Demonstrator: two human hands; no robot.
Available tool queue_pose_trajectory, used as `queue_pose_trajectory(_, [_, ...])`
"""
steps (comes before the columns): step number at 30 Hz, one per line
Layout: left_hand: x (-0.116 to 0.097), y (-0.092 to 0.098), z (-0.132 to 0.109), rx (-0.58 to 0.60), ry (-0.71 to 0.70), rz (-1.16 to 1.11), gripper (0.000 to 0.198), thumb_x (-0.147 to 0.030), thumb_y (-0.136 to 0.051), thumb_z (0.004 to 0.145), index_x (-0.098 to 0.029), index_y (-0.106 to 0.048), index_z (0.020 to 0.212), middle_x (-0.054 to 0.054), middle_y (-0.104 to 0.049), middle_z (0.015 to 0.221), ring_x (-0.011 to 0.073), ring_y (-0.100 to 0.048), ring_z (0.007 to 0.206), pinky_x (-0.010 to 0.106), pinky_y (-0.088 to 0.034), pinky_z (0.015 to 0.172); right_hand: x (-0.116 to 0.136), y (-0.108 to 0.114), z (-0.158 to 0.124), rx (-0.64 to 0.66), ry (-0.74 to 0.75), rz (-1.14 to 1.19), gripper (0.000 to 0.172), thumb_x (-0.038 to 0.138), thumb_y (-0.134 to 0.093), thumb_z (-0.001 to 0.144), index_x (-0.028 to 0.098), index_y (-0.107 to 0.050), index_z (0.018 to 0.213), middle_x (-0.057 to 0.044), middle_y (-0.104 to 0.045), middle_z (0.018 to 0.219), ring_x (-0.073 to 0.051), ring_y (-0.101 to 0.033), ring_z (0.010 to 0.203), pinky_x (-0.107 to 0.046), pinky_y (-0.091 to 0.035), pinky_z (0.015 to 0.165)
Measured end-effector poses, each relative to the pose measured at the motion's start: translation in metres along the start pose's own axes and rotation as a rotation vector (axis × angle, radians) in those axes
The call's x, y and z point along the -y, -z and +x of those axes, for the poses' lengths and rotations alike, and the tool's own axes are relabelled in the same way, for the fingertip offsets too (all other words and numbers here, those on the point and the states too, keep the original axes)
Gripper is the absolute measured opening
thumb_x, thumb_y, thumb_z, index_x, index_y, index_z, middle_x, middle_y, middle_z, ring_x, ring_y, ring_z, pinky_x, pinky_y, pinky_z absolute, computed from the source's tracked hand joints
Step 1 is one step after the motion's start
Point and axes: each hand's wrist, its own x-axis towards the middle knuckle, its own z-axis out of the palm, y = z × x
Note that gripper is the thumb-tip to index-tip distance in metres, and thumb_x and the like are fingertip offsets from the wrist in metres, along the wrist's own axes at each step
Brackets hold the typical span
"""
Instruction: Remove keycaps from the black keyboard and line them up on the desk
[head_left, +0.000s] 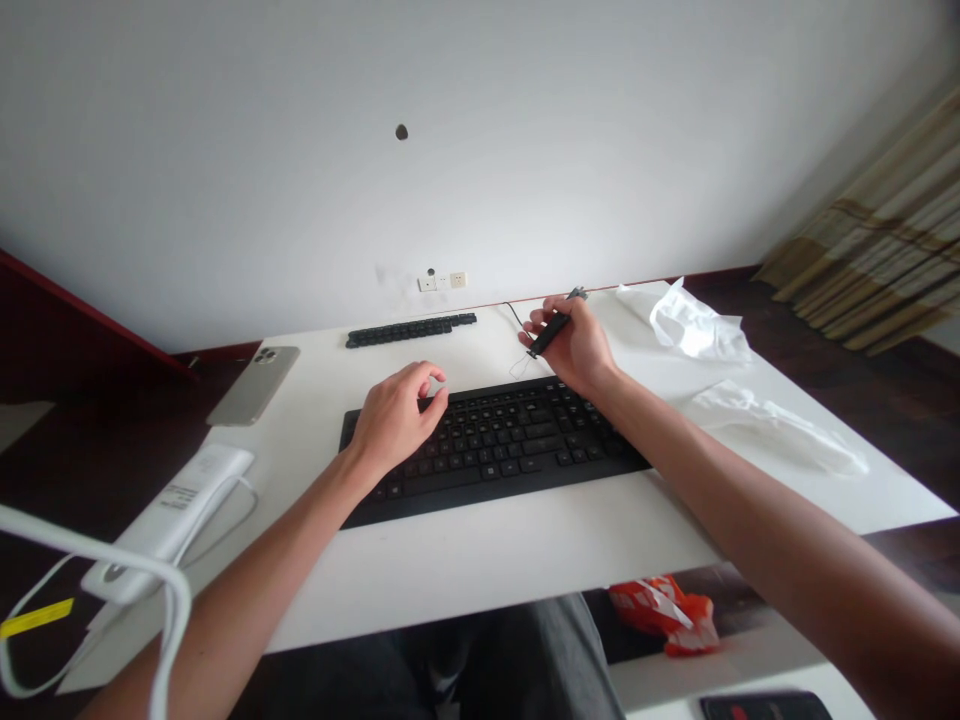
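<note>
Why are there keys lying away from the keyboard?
A row of loose black keycaps lies at the table's far edge, apart from the keyboard. The left hand rests on the keyboard; the right hand holds a small dark tool.

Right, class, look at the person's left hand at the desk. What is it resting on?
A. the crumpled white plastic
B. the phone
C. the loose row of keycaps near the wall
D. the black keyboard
D: the left hand lies with curled fingers on the left part of the black keyboard, while the right hand holds a small dark tool.
</note>
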Motion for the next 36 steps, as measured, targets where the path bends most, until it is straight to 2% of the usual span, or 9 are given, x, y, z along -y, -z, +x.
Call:
queue_pose_trajectory(2, [-0.008,0.0,-0.002,0.032,-0.069,-0.029,0.012,-0.03,-0.058,0.098,-0.024,-0.067,0.104,0.0,-0.061,0.082,0.0178,-0.062,0.077,0.031,-0.049,0.074,0.003,0.001,0.0,0.013,-0.032,0.113,0.038,0.059,-0.061,0.083,0.027,-0.04,0.082,0.003,-0.042,0.068,-0.017,-0.047,0.062,-0.029,-0.048,0.059])
queue_pose_trajectory(4, [-0.019,0.0,-0.006,0.072,-0.135,-0.061,0.016,-0.032,-0.06,0.098,-0.024,-0.067,0.11,0.003,-0.067,0.091,0.0211,-0.065,0.09,0.035,-0.053,0.083,0.006,0.001,-0.002,0.031,-0.084,0.223,0.035,0.052,-0.067,0.081,0.027,-0.042,0.082,0.006,-0.032,0.063,-0.013,-0.033,0.052,-0.025,-0.037,0.047])
queue_pose_trajectory(7, [-0.037,-0.001,-0.012,0.149,-0.221,-0.111,0.032,-0.038,-0.065,0.097,-0.025,-0.065,0.126,0.007,-0.072,0.113,0.0259,-0.065,0.108,0.043,-0.053,0.099,0.01,-0.003,-0.007,0.087,-0.15,0.339,0.031,0.042,-0.072,0.078,0.026,-0.046,0.083,0.009,-0.026,0.062,-0.011,-0.02,0.049,-0.023,-0.023,0.041])
queue_pose_trajectory(11, [-0.057,-0.008,-0.021,0.281,-0.386,-0.132,0.062,-0.054,-0.069,0.094,-0.028,-0.055,0.148,0.009,-0.063,0.146,0.0309,-0.057,0.133,0.049,-0.044,0.116,0.01,-0.012,-0.015,0.118,-0.164,0.368,0.03,0.037,-0.072,0.078,0.024,-0.046,0.078,0.009,-0.026,0.061,-0.009,-0.017,0.049,-0.022,-0.018,0.04])
queue_pose_trajectory(14, [-0.064,-0.017,-0.026,0.344,-0.459,-0.094,0.08,-0.066,-0.07,0.089,-0.027,-0.049,0.155,0.01,-0.056,0.155,0.0336,-0.05,0.14,0.052,-0.041,0.12,0.008,-0.017,-0.019,0.097,-0.125,0.375,0.032,0.036,-0.07,0.08,0.023,-0.042,0.071,0.009,-0.025,0.061,-0.008,-0.017,0.049,-0.021,-0.018,0.04])
queue_pose_trajectory(16, [-0.065,-0.022,-0.027,0.363,-0.468,-0.063,0.085,-0.066,-0.074,0.086,-0.027,-0.047,0.156,0.011,-0.052,0.159,0.0348,-0.048,0.142,0.054,-0.04,0.12,0.007,-0.019,-0.02,0.079,-0.106,0.377,0.036,0.037,-0.07,0.081,0.023,-0.04,0.068,0.009,-0.025,0.06,-0.008,-0.017,0.049,-0.021,-0.018,0.04])
queue_pose_trajectory(22, [-0.064,-0.025,-0.026,0.369,-0.415,-0.044,0.085,-0.055,-0.083,0.083,-0.027,-0.048,0.155,0.011,-0.051,0.157,0.0331,-0.048,0.14,0.052,-0.042,0.118,0.002,-0.025,-0.024,0.054,-0.14,0.375,0.037,0.037,-0.072,0.08,0.023,-0.04,0.068,0.01,-0.026,0.056,-0.006,-0.016,0.046,-0.021,-0.014,0.039])
queue_pose_trajectory(30, [-0.065,-0.027,-0.027,0.387,-0.372,-0.145,0.069,-0.043,-0.091,0.078,-0.03,-0.064,0.139,0.011,-0.051,0.152,0.0329,-0.049,0.138,0.054,-0.044,0.117,-0.002,-0.029,-0.026,0.067,-0.188,0.369,0.033,0.034,-0.069,0.082,0.022,-0.042,0.067,0.01,-0.027,0.056,-0.006,-0.017,0.045,-0.02,-0.015,0.039])
queue_pose_trajectory(36, [-0.065,-0.028,-0.028,0.366,-0.491,-0.184,0.052,-0.039,-0.082,0.089,-0.028,-0.066,0.137,0.007,-0.063,0.139,0.0264,-0.054,0.13,0.046,-0.044,0.116,-0.006,-0.033,-0.03,0.097,-0.218,0.307,0.029,0.036,-0.065,0.086,0.021,-0.048,0.068,0.009,-0.031,0.054,-0.006,-0.022,0.043,-0.02,-0.02,0.039])
